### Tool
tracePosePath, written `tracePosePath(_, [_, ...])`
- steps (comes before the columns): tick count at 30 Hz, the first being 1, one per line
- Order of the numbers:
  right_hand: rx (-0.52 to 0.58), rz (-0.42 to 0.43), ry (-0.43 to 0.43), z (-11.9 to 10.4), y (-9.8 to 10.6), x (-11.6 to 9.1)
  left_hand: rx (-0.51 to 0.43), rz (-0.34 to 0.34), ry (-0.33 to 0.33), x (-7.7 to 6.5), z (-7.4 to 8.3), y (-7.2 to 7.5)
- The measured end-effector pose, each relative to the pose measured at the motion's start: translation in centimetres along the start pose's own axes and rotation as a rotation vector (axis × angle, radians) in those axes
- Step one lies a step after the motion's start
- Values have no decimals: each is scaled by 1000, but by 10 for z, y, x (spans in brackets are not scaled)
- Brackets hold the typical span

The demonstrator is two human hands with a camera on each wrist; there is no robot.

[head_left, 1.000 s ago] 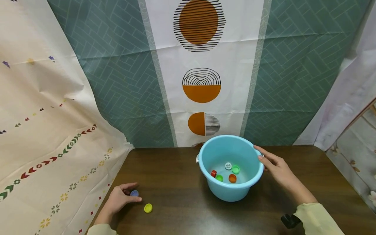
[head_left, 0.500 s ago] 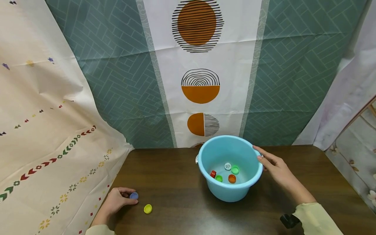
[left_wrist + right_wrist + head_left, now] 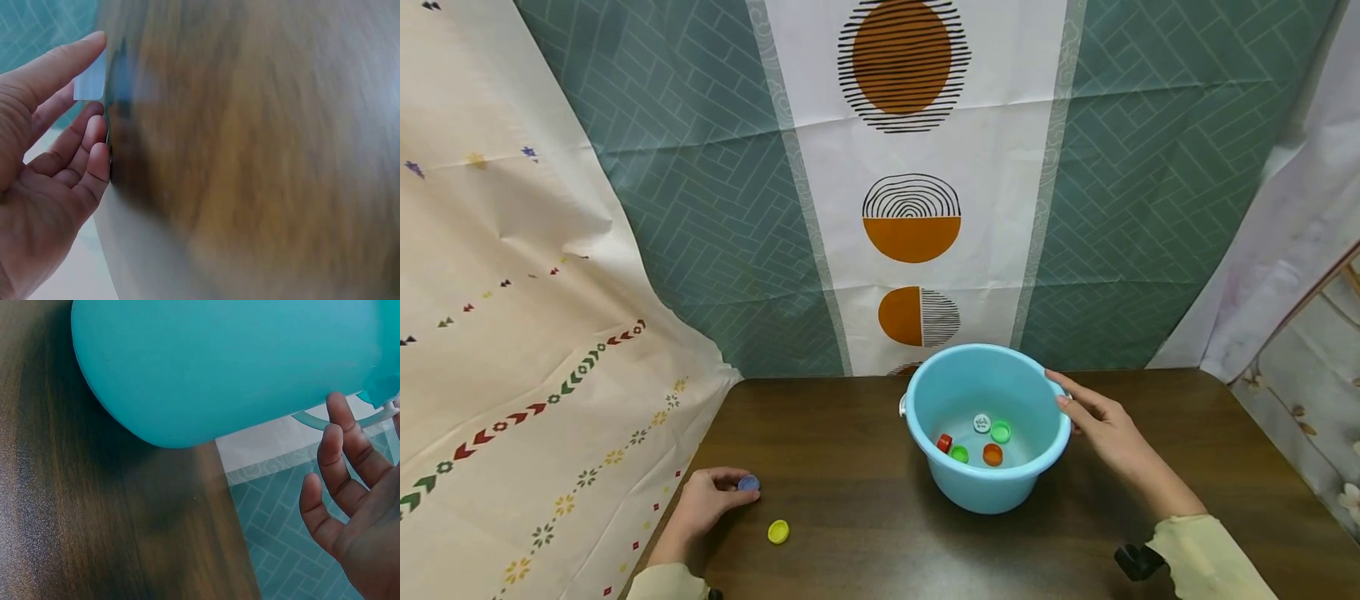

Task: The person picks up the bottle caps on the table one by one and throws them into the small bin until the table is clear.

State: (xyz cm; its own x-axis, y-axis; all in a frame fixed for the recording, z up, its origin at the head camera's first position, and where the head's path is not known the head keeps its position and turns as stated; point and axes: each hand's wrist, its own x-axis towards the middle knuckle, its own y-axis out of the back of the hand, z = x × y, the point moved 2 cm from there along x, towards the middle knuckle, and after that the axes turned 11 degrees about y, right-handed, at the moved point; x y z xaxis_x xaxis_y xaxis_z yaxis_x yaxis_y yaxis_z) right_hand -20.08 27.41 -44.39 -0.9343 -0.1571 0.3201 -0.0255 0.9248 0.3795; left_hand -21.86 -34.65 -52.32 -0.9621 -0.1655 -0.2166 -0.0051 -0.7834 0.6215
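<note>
My left hand (image 3: 703,503) pinches a small blue bottle cap (image 3: 748,482) between thumb and fingers, close over the table's left part. In the left wrist view the cap (image 3: 90,81) appears pale blue, edge-on between thumb and index finger, with the other fingers loosely curled below. A yellow cap (image 3: 778,532) lies just right of this hand. My right hand (image 3: 1108,433) holds the light-blue bucket (image 3: 988,492) by its right rim, thumb and index finger at the edge. Inside it lie white (image 3: 982,423), orange (image 3: 992,454), red (image 3: 944,443) and green caps (image 3: 1001,432).
The bucket stands upright on a dark brown wooden table (image 3: 842,467), right of centre. Its white handle joint (image 3: 903,406) shows on the left. Patterned cloths hang behind the table (image 3: 700,250) and along its left side (image 3: 587,417).
My left thumb and fingers have come together on the blue cap. The hand has then moved slightly forward and right with it. My right hand and the bucket stay in place.
</note>
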Motion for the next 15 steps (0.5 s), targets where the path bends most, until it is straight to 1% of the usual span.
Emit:
tracePosePath(3, [-4,-2,2,0,0,0,-5,13,-19,5,5,-4])
tracePosePath(6, [-12,-3,5,1,0,0,-21,30,-39,10,14,-9])
tracePosePath(11, [-20,-2,11,2,0,0,-69,55,-90,14,36,-14])
tracePosePath(15, [-20,-3,19,3,0,0,-131,54,-131,14,55,-16])
